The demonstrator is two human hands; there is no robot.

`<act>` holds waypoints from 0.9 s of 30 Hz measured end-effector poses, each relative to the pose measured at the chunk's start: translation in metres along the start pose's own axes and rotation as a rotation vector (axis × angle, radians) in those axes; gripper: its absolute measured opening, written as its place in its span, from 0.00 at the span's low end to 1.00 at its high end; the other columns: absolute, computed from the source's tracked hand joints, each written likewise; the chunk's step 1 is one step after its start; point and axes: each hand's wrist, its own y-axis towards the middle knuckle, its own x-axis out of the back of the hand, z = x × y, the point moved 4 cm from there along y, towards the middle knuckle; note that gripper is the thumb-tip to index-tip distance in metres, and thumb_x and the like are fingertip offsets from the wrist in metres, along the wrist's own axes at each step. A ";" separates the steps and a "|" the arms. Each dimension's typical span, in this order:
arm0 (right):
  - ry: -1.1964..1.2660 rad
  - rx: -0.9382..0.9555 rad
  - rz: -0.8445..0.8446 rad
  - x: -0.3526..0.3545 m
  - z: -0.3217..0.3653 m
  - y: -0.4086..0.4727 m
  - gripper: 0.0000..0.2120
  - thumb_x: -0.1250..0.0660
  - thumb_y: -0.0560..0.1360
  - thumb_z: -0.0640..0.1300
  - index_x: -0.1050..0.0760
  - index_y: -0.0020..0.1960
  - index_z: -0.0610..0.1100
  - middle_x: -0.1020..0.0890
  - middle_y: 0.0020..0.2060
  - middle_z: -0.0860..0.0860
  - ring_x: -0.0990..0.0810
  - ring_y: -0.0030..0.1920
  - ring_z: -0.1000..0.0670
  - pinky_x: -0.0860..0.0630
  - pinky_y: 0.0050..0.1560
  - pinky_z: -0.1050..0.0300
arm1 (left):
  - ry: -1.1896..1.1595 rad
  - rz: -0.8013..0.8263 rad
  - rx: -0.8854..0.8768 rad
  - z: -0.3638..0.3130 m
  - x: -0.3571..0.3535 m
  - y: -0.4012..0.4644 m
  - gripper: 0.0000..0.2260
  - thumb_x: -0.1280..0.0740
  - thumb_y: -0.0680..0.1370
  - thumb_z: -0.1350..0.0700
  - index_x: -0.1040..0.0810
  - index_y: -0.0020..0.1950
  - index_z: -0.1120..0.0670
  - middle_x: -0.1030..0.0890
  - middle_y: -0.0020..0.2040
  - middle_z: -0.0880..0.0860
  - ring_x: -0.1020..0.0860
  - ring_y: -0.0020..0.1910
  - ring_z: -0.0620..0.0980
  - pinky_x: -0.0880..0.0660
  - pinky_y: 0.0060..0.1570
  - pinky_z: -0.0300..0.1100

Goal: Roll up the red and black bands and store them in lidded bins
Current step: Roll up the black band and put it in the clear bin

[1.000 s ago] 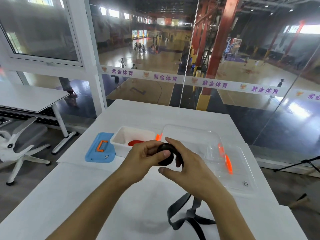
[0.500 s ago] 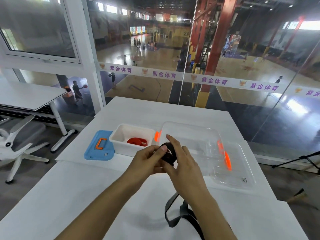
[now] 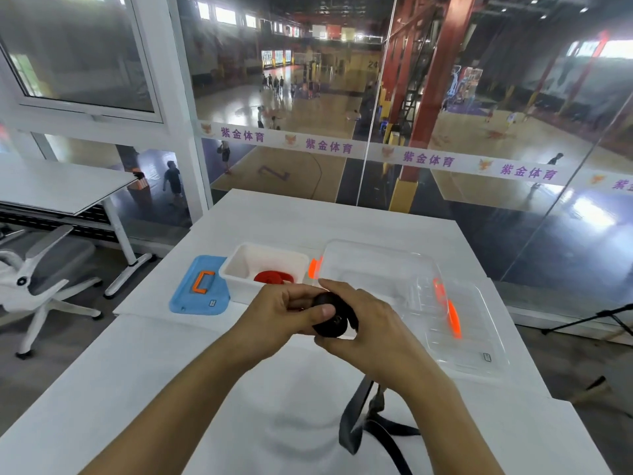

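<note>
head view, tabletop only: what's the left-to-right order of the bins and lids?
blue lid → white bin holding the rolled red band → clear bin → clear lid

Bright daylight, glass reflections, wide-angle bending, slight blur at edges.

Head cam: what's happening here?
A person is rolling the black band into a coil, with the left hand and the right hand both gripping it above the white table. The band's unrolled tail hangs down to the near table edge. A rolled red band already sits in the white bin, whose blue lid lies beside it. The clear bin is open, its clear lid alongside.
</note>
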 end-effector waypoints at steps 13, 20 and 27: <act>0.194 -0.185 -0.345 -0.026 0.001 0.001 0.29 0.30 0.75 0.57 0.38 0.72 0.68 0.24 0.56 0.59 0.22 0.52 0.58 0.22 0.55 0.57 | -0.369 -0.334 0.087 0.024 -0.031 0.007 0.12 0.33 0.81 0.54 0.21 0.61 0.60 0.13 0.52 0.60 0.13 0.50 0.55 0.17 0.50 0.44; 0.139 -0.032 -0.047 -0.011 -0.012 0.003 0.35 0.29 0.78 0.54 0.43 0.76 0.74 0.23 0.54 0.57 0.22 0.52 0.57 0.23 0.56 0.59 | -0.185 -0.138 0.191 0.022 -0.014 -0.002 0.12 0.35 0.82 0.54 0.19 0.59 0.61 0.13 0.53 0.57 0.14 0.53 0.56 0.18 0.56 0.53; 0.028 0.014 0.245 0.004 0.002 0.000 0.39 0.25 0.76 0.55 0.45 0.73 0.81 0.27 0.48 0.56 0.27 0.48 0.57 0.25 0.56 0.59 | 0.057 0.191 0.136 0.001 -0.003 0.000 0.12 0.30 0.79 0.62 0.18 0.62 0.56 0.13 0.55 0.56 0.15 0.55 0.53 0.18 0.53 0.44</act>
